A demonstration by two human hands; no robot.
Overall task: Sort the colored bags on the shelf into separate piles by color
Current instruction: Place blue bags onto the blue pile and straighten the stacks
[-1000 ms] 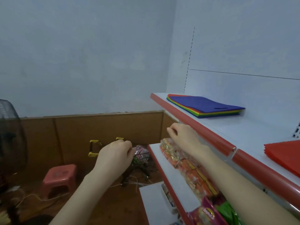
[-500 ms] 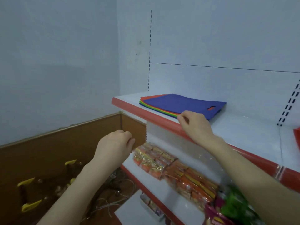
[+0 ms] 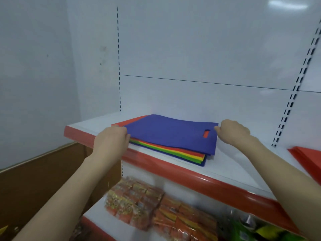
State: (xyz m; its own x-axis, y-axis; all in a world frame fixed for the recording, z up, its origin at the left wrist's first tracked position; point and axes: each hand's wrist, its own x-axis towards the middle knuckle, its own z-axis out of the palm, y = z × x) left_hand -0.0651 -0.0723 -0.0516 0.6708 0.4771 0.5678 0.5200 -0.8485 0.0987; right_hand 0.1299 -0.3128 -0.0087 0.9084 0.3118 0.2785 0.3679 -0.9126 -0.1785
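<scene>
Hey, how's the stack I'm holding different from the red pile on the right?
The stack mixes blue, red, yellow and green bags; the red pile is one colour. The left hand and right hand grip the stack's blue bag; nothing touches the red pile. Both lie flat on the top shelf.

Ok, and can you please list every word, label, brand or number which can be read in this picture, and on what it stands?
No text can be read here.
Orange snack packets on the lower shelf: printed, but too blurred to read.
Green packets beside them: also too blurred.
Blue bag and the coloured bags under it: plain, no print shows.
Red shelf edge: no label shows.
</scene>
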